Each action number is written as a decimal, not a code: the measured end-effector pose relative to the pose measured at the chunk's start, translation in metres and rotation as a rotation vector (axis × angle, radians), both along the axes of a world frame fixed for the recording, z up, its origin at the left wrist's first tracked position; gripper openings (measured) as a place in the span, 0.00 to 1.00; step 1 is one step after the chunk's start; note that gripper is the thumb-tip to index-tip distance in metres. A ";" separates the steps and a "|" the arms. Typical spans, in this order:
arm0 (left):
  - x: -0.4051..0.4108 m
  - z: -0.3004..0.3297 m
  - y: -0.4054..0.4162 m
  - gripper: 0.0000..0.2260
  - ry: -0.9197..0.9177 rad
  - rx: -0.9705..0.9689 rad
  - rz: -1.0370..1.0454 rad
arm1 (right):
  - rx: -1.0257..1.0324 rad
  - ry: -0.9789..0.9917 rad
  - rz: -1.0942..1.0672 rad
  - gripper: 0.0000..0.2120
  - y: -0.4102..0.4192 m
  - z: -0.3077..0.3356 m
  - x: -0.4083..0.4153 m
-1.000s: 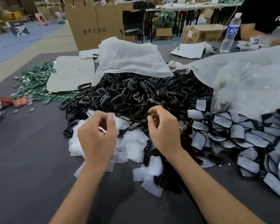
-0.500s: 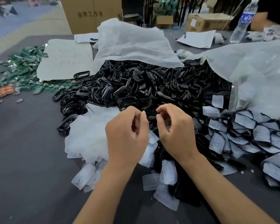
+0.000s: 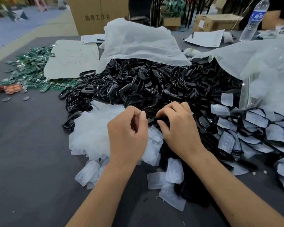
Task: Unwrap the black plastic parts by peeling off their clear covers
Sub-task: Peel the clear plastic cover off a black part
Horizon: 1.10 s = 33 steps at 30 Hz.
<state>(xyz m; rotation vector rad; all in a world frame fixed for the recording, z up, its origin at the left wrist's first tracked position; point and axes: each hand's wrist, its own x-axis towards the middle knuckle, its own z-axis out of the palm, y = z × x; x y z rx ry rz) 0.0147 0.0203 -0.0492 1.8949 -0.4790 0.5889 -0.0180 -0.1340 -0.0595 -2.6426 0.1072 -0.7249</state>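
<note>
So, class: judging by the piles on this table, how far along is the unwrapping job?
Done: a big heap of bare black parts and a mound of peeled clear covers beside it. In hand: the left hand and right hand pinch one black part between them. Left: many still-covered parts lie on the right.

Left hand [image 3: 127, 128] and right hand [image 3: 179, 126] close together, knuckles up, fingers curled, fingertips pinching between them; bare forearms extended forward.
</note>
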 end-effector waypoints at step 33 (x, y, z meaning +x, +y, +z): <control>-0.002 0.000 -0.016 0.15 0.349 -0.417 -0.010 | 0.079 -0.006 0.148 0.22 -0.006 0.002 -0.001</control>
